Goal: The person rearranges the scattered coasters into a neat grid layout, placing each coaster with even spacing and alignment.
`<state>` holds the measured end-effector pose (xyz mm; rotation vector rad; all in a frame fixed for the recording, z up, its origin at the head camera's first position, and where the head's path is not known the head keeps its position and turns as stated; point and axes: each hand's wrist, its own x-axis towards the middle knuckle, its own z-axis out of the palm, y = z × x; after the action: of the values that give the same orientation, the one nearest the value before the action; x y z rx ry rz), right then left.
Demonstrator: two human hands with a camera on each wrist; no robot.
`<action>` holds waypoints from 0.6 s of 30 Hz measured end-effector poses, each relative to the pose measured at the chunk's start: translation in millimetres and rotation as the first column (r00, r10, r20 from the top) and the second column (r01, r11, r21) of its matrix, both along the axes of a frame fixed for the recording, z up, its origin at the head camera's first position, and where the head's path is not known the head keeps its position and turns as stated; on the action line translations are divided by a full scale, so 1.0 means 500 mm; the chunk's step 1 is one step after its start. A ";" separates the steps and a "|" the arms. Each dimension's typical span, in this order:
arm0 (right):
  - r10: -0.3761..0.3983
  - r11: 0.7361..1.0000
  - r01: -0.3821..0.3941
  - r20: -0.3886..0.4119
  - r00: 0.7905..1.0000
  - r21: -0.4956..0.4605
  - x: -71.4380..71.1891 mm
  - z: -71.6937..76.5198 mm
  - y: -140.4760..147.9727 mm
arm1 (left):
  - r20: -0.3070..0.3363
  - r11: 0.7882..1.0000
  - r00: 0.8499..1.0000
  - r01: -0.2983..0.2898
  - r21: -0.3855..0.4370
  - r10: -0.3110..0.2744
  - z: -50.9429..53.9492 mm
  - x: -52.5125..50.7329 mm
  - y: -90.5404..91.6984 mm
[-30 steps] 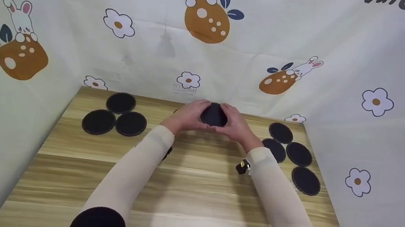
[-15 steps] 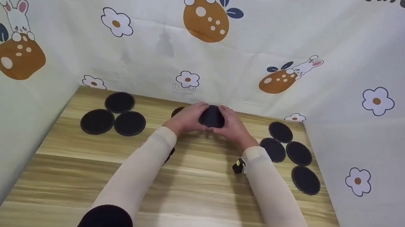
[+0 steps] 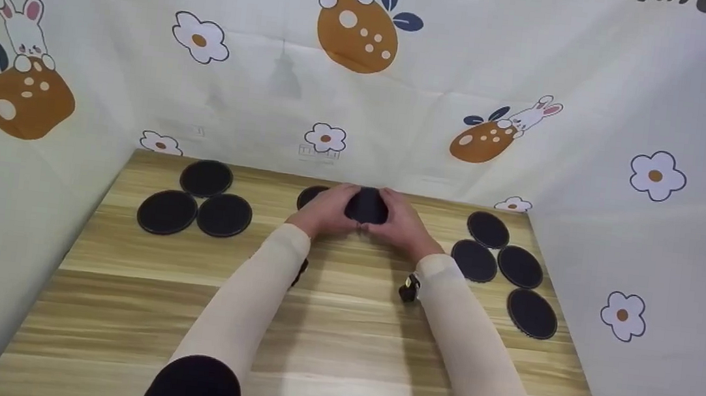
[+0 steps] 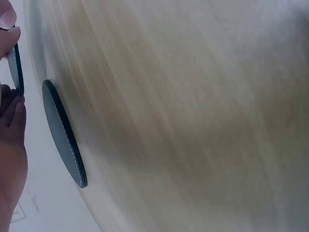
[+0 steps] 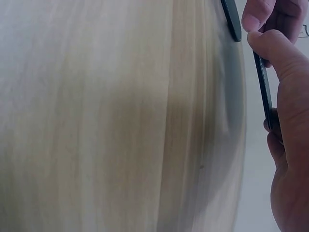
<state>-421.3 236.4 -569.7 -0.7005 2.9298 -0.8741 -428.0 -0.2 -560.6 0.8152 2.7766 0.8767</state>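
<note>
Both hands hold one round black coaster (image 3: 367,206) between them near the back of the table. My left hand (image 3: 328,212) grips its left side, and my right hand (image 3: 405,227) grips its right side, thumbs meeting at the near edge. In the left wrist view the held coaster (image 4: 17,70) appears nearly edge-on, raised off the wood. Seen from the right wrist, the coaster (image 5: 263,89) lies between thumb and fingers. Another black coaster (image 3: 310,197) with pale stitching lies flat on the table, partly hidden behind my left hand.
Three black coasters (image 3: 224,215) form a touching cluster at the back left of the wooden table (image 3: 137,319). Several more coasters (image 3: 520,267) lie along the right side. A printed white cloth (image 3: 259,96) hangs behind the table and on both sides.
Both hands have come slightly nearer with the held coaster, which looks a little more tilted. More of the coaster behind my left hand now shows. The other coasters stay in place.
</note>
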 end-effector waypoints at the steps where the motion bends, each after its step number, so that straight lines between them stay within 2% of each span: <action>1: -0.008 1.000 0.008 0.009 1.000 0.000 -0.001 -0.002 -0.001 | 0.007 1.000 1.000 -0.005 0.002 0.005 -0.001 -0.001 0.000; 8: -0.038 0.999 0.038 0.027 0.999 -0.012 0.000 -0.014 -0.004 | 0.057 0.999 0.998 -0.035 0.002 0.035 -0.012 -0.008 0.007; 18: -0.074 0.997 0.075 0.040 0.996 -0.022 -0.001 -0.028 -0.005 | 0.063 0.999 0.997 -0.051 -0.020 0.052 -0.018 -0.011 0.012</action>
<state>-422.0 233.7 -583.8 -0.5716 2.9335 -0.9178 -433.5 5.7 -569.5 0.7036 2.7577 0.8689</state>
